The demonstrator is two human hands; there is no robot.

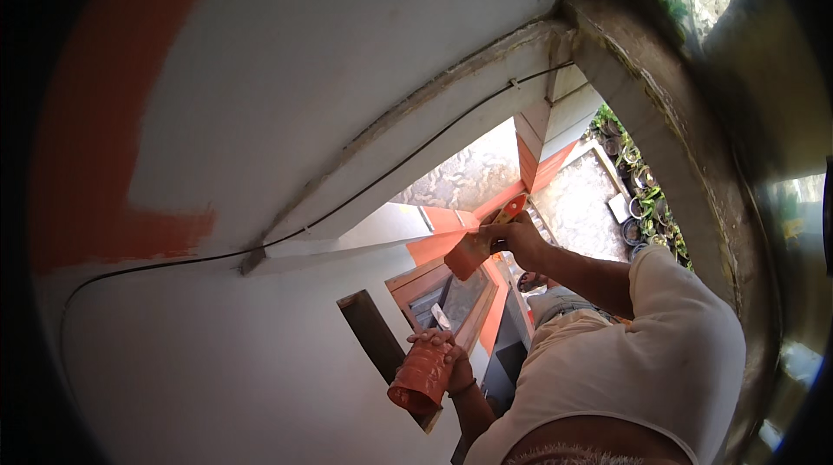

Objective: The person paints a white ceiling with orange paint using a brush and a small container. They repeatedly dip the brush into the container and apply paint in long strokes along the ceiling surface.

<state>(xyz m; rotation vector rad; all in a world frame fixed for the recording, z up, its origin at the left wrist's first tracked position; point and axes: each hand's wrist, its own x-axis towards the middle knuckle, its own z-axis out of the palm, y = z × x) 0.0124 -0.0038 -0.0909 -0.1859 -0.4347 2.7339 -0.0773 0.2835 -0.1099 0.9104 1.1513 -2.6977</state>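
Observation:
My right hand (522,241) is closed round a wide flat paintbrush (468,255). The bristles are coated in orange paint and point down and to the left, while the red end of the handle sticks up above my fingers. Lower down, my left hand (458,368) grips an orange-red paint can (422,378) from its far side, fingers wrapped over the wall. The can's rim tilts toward the view, and what is inside cannot be made out. Brush and can are apart. Neither touches the wall.
A white wall (226,361) fills the left, with a fresh-looking orange painted band (87,144). A black cable (408,166) runs along a ledge. Below are a wooden window frame (408,283), a dark slot-like opening (371,326), a paved floor (581,200) and potted plants (638,205).

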